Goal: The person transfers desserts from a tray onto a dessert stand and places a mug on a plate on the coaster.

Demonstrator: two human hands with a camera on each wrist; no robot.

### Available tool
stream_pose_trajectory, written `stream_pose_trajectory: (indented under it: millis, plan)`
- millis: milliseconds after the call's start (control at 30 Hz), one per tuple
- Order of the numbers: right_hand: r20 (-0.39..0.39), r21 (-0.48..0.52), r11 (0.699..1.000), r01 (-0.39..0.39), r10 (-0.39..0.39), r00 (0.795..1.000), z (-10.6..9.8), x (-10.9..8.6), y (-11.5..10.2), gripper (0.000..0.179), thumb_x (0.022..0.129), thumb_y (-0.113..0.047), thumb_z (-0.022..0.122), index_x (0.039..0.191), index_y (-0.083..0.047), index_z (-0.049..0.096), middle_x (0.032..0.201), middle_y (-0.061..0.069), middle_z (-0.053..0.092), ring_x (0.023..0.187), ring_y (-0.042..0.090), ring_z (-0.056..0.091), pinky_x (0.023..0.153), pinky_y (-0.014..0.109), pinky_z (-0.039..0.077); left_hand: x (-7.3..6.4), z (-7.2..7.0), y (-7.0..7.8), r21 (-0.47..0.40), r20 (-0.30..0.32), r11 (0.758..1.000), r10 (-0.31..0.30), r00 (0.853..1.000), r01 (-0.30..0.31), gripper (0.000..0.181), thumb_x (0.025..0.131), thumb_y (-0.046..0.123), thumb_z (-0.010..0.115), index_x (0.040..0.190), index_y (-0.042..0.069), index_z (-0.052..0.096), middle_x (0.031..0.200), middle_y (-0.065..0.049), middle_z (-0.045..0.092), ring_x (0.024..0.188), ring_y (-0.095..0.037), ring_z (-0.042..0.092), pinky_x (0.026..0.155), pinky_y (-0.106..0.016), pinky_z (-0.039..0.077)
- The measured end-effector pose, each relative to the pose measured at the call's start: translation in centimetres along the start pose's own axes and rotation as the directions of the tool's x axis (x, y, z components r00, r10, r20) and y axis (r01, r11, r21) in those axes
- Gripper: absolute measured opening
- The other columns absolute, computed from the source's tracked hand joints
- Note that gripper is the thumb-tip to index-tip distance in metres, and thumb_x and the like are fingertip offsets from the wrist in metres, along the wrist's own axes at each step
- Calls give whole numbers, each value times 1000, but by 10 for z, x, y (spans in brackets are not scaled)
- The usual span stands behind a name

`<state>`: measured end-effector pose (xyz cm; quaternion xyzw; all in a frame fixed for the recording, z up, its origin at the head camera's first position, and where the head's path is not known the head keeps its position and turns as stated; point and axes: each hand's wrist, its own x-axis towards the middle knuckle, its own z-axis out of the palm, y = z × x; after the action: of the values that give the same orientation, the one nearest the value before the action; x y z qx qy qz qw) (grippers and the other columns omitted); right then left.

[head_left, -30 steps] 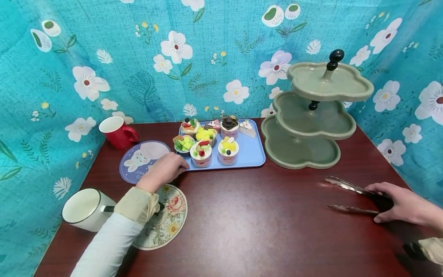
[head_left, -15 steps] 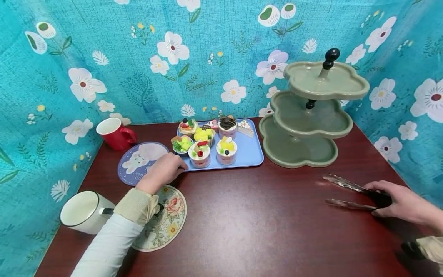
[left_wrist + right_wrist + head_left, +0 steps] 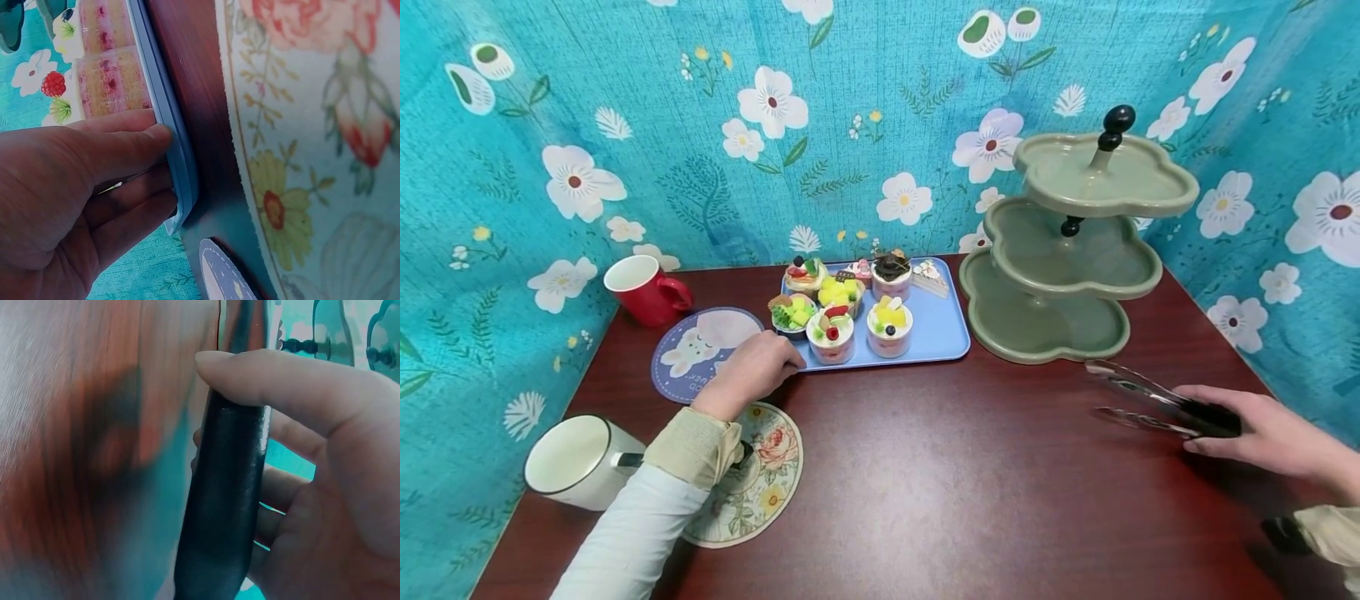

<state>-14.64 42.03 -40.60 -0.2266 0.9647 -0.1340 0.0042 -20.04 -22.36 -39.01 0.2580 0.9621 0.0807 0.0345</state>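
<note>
My left hand (image 3: 754, 371) pinches the near left corner of a blue tray (image 3: 946, 325); in the left wrist view the thumb lies on the tray's rim (image 3: 177, 147), with fingers curled beneath. Several dessert cups stand on the tray, among them one with a raspberry (image 3: 831, 337) and one with yellow fruit (image 3: 890, 327), plus a cake slice (image 3: 931, 279). At the right, my right hand (image 3: 1266, 433) grips metal tongs (image 3: 1212, 417), whose arms are spread with nothing between them. The right wrist view shows thumb and fingers around their black handle (image 3: 222, 494).
A green three-tier stand (image 3: 1047, 329) rises right of the tray, behind the tongs. On the left are a red mug (image 3: 643, 296), a white mug (image 3: 571, 458), a purple bunny mat (image 3: 673, 379) and a round floral mat (image 3: 775, 454), partly under my left forearm. A flowered curtain (image 3: 865, 108) hangs behind.
My right hand has carried the tongs a little to the left and away from me, their tips nearer the stand. My left hand stays at the tray corner. The view shifts slightly.
</note>
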Motion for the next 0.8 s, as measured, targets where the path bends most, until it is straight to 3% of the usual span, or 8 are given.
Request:
stream_pose_trajectory:
  millis: [200, 367, 533, 800]
  plan:
    - [-80, 2, 994, 111, -111, 991, 1, 9, -18, 65, 67, -23, 91, 126, -15, 63, 111, -5, 66, 97, -15, 51, 79, 0, 36, -1, 0, -1, -3, 14, 1000, -9, 1000, 9, 16, 89, 8, 71, 79, 18, 78, 74, 3, 72, 65, -8, 58, 64, -32, 50]
    - [-93, 7, 984, 177, -175, 980, -5, 20, -39, 69, 71, -23, 88, 133, -15, 60, 115, -4, 67, 100, -14, 54, 82, -1, 36, -2, 1, 0, 1, 2, 1000, -3, 1000, 3, 18, 89, 7, 71, 76, 18, 77, 70, 3, 70, 62, -8, 54, 61, -31, 46]
    - [-84, -12, 985, 175, -175, 981, -17, 32, -65, 71, 74, -29, 86, 138, -17, 57, 111, -7, 65, 88, -6, 53, 73, 4, 36, -2, 0, 1, -4, 3, 1000, -17, 1000, 17, 15, 89, 8, 71, 80, 18, 79, 73, 3, 72, 64, -8, 57, 64, -31, 49]
    - [-104, -10, 989, 147, -147, 984, -28, 52, -104, 66, 75, -33, 86, 133, -19, 58, 80, -18, 55, 61, -6, 42, 58, 15, 29, -1, 1, 0, -7, -26, 1000, 5, 1000, -5, 19, 88, 6, 71, 74, 17, 77, 65, 4, 68, 59, -8, 50, 59, -28, 41]
